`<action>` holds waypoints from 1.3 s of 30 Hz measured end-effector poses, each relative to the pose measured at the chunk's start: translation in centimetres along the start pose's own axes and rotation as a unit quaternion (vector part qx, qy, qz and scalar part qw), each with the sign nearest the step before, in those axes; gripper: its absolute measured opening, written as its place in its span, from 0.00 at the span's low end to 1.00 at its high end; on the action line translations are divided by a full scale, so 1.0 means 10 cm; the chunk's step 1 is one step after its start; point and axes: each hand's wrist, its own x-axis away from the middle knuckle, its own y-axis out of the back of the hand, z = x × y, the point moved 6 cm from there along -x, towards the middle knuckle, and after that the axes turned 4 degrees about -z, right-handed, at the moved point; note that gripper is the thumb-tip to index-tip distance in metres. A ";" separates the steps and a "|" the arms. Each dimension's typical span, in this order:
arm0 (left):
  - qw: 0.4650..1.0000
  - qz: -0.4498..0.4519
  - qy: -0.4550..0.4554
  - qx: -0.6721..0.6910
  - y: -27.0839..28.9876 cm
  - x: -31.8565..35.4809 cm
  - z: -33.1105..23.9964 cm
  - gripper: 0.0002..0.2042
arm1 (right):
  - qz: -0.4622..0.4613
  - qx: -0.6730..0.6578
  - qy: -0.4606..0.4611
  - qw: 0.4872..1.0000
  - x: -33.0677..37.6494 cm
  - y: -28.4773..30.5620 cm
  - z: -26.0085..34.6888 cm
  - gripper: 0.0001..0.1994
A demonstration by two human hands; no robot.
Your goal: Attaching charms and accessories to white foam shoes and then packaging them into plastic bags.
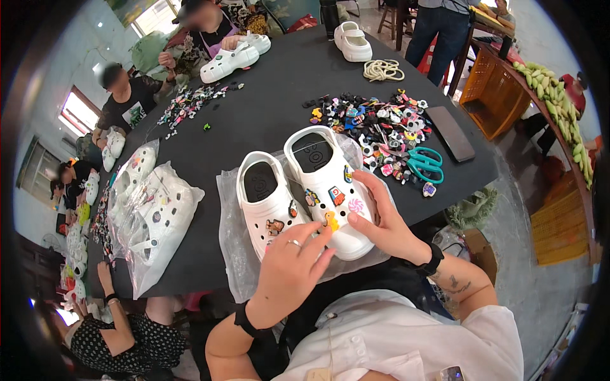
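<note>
- Head view: left hand (293, 270) fingers (318, 244) pinch a small yellow charm (331, 220) against the toe of the right-side white clog (330, 190); right hand (386, 223) rests half-curled on that clog's outer edge, steadying it.
- Second white clog (270, 203) lies just beside it; both sit on a clear plastic bag (230, 241).
- Black tabletop (267, 108) carries a heap of loose charms (375, 124), teal scissors (424, 164), a dark phone (450, 133), coiled cord (383, 70).
- Bagged white clogs (152, 216) lie at the left edge; more clogs at the far end.
- Room: crowded workshop, other people seated around; orange crate (492, 95) to the right.
- Charm designs too small to make out.
</note>
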 end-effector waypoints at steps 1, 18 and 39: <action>1.000 0.008 -0.006 0.021 0.02 -0.05 0.04 0.20 | 0.000 0.041 0.038 0.998 0.00 0.00 0.01 0.34; 0.963 0.242 0.104 0.058 -0.20 -0.92 0.58 0.42 | 0.003 0.021 0.048 0.999 -0.01 0.04 0.05 0.09; 0.896 0.367 0.137 0.210 -0.54 -0.99 0.75 0.24 | -0.049 0.271 0.095 0.957 0.07 -0.02 0.24 0.12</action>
